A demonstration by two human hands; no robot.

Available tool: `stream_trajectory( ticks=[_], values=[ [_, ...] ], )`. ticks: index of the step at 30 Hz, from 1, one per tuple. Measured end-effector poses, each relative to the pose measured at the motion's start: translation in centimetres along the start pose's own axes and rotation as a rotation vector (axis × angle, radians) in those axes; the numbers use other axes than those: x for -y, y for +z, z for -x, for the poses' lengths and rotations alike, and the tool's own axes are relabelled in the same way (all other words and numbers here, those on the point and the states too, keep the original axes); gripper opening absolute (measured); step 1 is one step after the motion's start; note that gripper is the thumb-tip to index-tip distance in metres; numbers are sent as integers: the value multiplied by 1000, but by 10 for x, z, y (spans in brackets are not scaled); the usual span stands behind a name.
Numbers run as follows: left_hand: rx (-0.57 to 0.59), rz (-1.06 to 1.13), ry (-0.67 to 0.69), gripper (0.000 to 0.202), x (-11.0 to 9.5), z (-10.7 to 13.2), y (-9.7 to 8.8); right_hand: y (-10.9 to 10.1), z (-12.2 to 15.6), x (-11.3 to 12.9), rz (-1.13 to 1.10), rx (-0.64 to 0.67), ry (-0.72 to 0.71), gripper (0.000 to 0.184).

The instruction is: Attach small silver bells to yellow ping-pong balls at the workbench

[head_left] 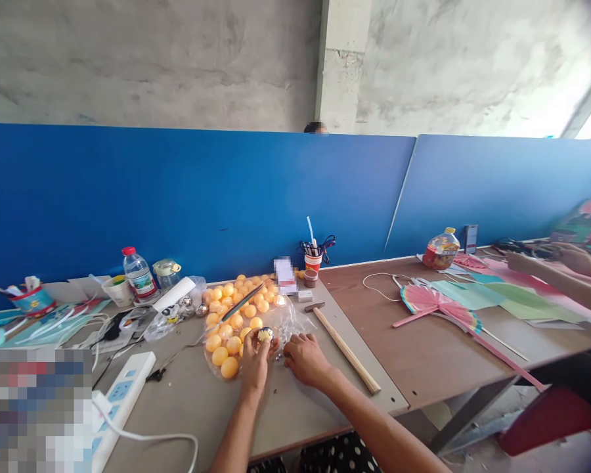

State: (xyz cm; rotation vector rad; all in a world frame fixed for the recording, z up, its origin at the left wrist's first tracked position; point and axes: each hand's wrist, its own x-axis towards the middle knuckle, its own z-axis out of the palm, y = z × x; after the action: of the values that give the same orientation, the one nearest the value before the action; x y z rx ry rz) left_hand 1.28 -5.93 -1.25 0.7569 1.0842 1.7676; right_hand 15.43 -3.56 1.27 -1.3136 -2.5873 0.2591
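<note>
In the head view my left hand point(256, 364) is closed around a small ball point(264, 335) with shiny, mirror-like silver pieces on it and a pale yellowish patch facing me. To its right, my right hand point(308, 360) rests low over the table, fingers curled, beside a few tiny shiny bits point(278, 358). Whether anything sits between those fingertips is hidden. Just beyond both hands lies a clear plastic bag point(295, 320) full of orange balls point(229, 367). A long, thin dark tool point(241, 303) lies across the balls.
A hammer point(342, 345) lies at right, its handle pointing toward me. Behind stands a cup of pens point(312, 261). A power strip point(123, 401), bottle point(138, 272) and finished silver balls point(201, 309) are left. Rightward lie a pink paper fan point(431, 303) and another person's arms point(556, 276).
</note>
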Motion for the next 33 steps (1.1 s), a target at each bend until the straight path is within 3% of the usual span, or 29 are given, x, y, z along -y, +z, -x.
stream_trajectory(
  ticks=[5, 8, 13, 18, 24, 33],
  values=[
    [-20, -53, 55, 47, 1, 1, 1, 8, -4, 1, -10, -28, 20, 17],
    [-30, -104, 82, 53, 0, 0, 0, 13, -4, 0, -93, -125, 24, 18],
    [-10, -121, 60, 50, 0, 1, 1, 15, -8, -7, -423, -342, 101, 18],
    [-8, -53, 27, 46, -1, 2, 4, 10, -18, -10, -807, -415, 195, 9],
    [33, -98, 38, 46, -1, 3, 1, 19, -25, -7, -1285, -234, 210, 16],
    [13, -145, 32, 48, -8, 6, 3, 16, -28, -2, -1731, -123, 147, 26]
  ],
)
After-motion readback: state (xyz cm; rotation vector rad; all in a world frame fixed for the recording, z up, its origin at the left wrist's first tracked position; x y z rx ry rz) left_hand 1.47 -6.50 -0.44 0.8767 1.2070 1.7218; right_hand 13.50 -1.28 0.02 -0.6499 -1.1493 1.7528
